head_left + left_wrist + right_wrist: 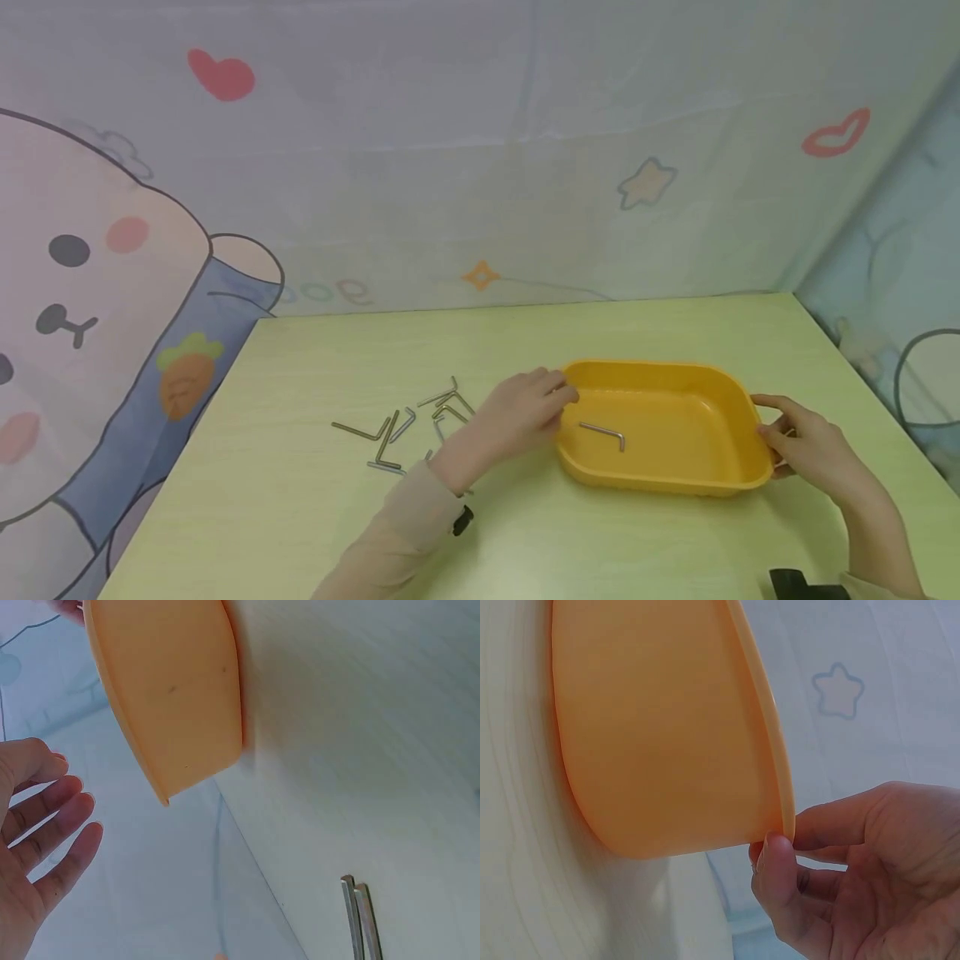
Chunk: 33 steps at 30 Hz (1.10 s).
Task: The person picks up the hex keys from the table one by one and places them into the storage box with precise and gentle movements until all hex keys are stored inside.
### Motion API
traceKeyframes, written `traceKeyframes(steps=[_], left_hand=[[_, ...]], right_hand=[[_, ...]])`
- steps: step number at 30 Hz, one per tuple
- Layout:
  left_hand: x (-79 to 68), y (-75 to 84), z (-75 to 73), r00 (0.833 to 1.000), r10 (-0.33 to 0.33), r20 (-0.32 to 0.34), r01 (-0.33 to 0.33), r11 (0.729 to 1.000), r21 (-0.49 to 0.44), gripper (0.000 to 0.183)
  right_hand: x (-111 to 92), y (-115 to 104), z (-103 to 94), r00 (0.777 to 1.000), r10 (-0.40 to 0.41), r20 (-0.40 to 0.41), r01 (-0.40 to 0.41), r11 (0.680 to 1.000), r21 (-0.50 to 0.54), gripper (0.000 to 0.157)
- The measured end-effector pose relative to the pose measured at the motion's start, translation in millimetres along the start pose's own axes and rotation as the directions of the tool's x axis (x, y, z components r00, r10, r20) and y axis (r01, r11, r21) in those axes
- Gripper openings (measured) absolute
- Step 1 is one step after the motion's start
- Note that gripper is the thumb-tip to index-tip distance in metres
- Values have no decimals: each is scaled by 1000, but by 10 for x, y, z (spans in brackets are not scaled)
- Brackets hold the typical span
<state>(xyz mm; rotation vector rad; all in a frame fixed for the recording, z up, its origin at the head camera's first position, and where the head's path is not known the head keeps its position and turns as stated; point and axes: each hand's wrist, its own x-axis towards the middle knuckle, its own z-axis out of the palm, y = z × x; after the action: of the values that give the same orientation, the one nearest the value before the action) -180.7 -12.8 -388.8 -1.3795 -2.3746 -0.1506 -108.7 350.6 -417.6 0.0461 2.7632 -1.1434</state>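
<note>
A yellow plastic tray [675, 479] stands on the table, with a single silver hex key [603, 431] lying inside near its left end. My right hand [813, 450] pinches the tray's right rim between thumb and fingers, as the right wrist view shows on the orange-looking wall [667, 735]. Over by the left rim is my left hand [521, 412], its fingers loosely bent and holding nothing; in the left wrist view a gap separates this hand [45, 825] from the tray [169, 690]. Several brass and silver hex keys [387, 440] lie scattered left of the left hand, some partly hidden behind its forearm.
The pale wooden table [300, 517] ends at a printed cloth backdrop [450, 167] behind. Another cloth wall [900, 292] borders the right side. A cartoon bear print [97, 333] covers the left side.
</note>
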Motion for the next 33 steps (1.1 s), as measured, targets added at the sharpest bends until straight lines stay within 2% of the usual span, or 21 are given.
traceKeyframes(steps=[9,16,22,33], left_hand=[[-241,-10,-100,997,-57,53,57,998,-6,22],[-438,-61,-84,996,-66,58,69,997,-46,22],[-538,-84,-69,996,-76,52,80,993,-86,21],[-681,-104,-48,993,-86,80,89,996,-31,17]], right_hand=[[-7,3,7,1000,8,5,-8,1000,-7,49],[-7,10,5,1000,0,2,0,1000,-7,48],[-4,9,3,1000,5,6,-5,1000,-4,49],[0,7,-3,1000,3,7,-3,1000,0,49]])
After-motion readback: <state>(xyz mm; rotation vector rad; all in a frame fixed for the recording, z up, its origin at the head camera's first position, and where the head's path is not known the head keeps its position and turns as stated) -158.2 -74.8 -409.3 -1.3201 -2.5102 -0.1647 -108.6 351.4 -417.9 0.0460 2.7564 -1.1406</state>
